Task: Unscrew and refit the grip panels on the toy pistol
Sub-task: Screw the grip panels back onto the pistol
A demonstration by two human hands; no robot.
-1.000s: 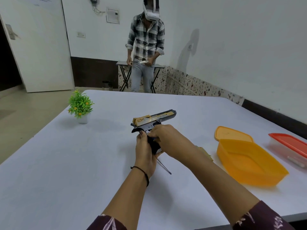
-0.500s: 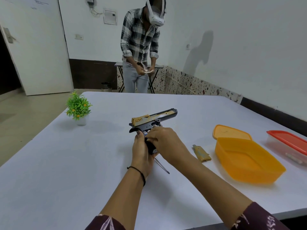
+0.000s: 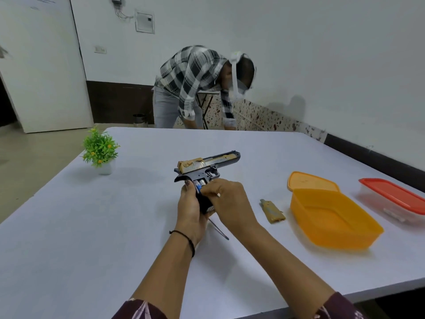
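Pistol [image 3: 208, 168] held level, muzzle pointing right and slightly away.

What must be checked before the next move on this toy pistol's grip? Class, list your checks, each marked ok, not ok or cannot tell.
1. Toy pistol steady: left hand grips its handle. Ok.
2. One grip panel off, lying on the table beside the orange tub. Ok.
3. Handle's inside exposed, blue part showing. Ok.
4. Thin tool on the table beneath the hands, within reach. Ok.
5. Screws accounted for: none visible. Cannot tell.
6. Right hand pinches at the handle; anything small in it: cannot tell.
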